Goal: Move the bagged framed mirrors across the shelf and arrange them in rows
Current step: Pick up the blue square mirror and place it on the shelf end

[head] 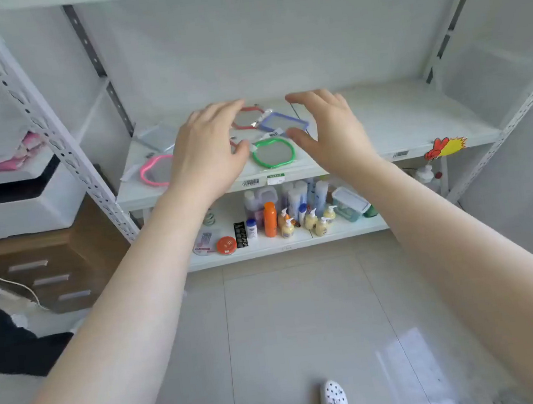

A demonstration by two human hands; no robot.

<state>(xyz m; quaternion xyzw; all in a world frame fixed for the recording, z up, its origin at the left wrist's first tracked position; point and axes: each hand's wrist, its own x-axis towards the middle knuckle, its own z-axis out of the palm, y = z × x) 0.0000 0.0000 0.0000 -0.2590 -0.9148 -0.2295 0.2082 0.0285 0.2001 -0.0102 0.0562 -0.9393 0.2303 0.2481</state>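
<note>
Landmark: green-framed mirror (273, 153), bagged, flat near front edge of white shelf (416, 125). Left hand (206, 152) just left of it, fingers spread, holding nothing; right hand (330, 128) just right of it, fingers spread, holding nothing; pink-framed mirror (154, 171) further left; blue-framed mirror (282, 123) just behind; red-framed mirror (249, 117) behind, slightly left.

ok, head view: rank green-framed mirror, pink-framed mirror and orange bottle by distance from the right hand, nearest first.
1. green-framed mirror: on the middle shelf, just left of the right hand.
2. pink-framed mirror: same shelf, far left, beyond the left hand.
3. orange bottle: lower shelf, below.
</note>
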